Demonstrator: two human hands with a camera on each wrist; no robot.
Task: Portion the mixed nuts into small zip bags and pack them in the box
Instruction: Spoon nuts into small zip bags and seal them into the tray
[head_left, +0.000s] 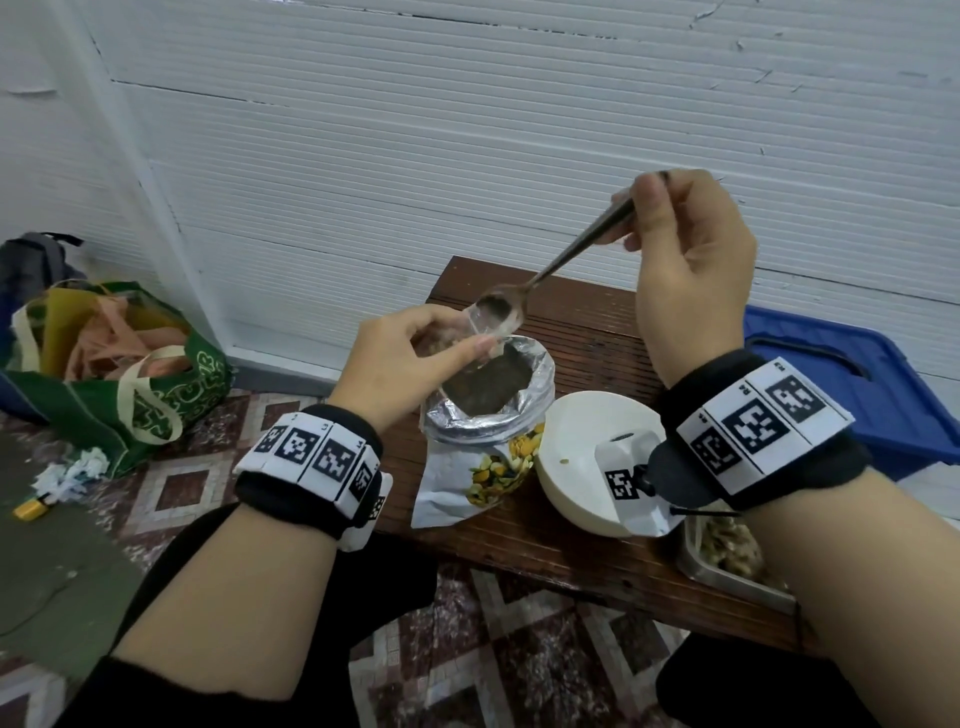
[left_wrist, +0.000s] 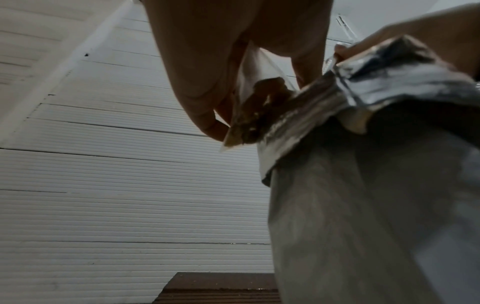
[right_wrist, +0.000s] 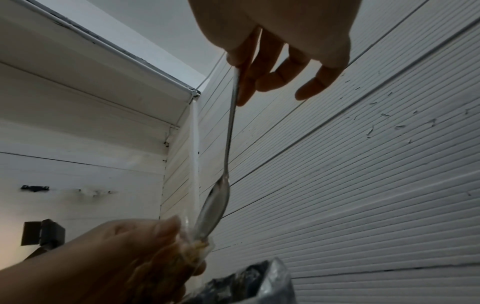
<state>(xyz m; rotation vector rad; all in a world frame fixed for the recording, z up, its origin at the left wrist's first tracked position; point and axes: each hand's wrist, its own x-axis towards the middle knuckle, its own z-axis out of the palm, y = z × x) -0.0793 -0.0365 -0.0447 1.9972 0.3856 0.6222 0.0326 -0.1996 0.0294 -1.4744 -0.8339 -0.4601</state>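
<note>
Right hand (head_left: 691, 270) pinches a spoon (head_left: 524, 291), tipping nuts into the small zip bag (head_left: 480, 332) gripped by the left hand (head_left: 400, 358) above the foil pouch (head_left: 488, 410) mid-worktop. Filling step; next, probably another scoop or sealing.

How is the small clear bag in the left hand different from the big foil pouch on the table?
The small clear bag is see-through and held up by the left hand; the foil pouch is silver inside, printed outside, and stands on the table. The bag is far smaller. The spoon in the right hand tips into the bag, not the pouch. Both are open at the top.
</note>
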